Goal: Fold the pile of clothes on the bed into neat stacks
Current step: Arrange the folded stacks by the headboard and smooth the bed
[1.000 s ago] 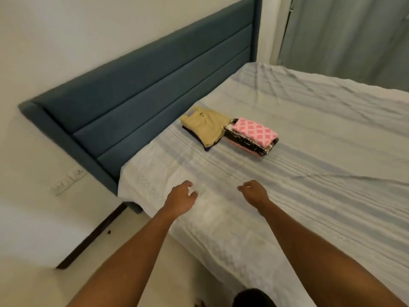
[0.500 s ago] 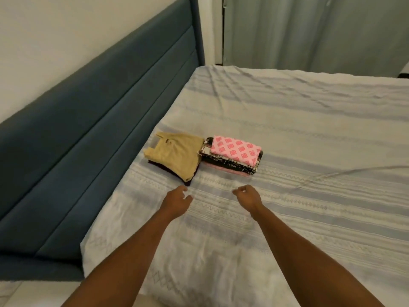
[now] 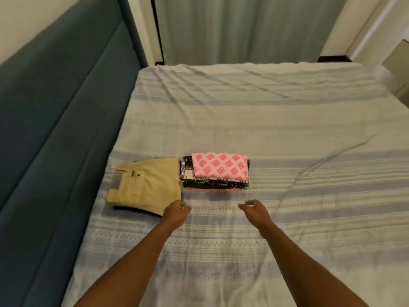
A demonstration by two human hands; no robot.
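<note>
Near the headboard (image 3: 55, 111) edge of the bed (image 3: 287, 111), tan stack (image 3: 146, 185) and pink stack (image 3: 218, 169) are folded, apparently nothing left, left hand (image 3: 176, 212) and right hand (image 3: 255, 210) are held loosely curled, empty.

Location: home bedroom. Indicators: bed (image 3: 265, 120) with striped cover, padded blue headboard (image 3: 55, 120) against the wall, full-length curtain (image 3: 239, 29) at the far bedside, beyond the fingers.

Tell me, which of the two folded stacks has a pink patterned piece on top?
The stack farther from the headboard. Its top piece is pink with a diamond print; the other stack, beside the headboard, is topped by plain tan cloth.
</note>
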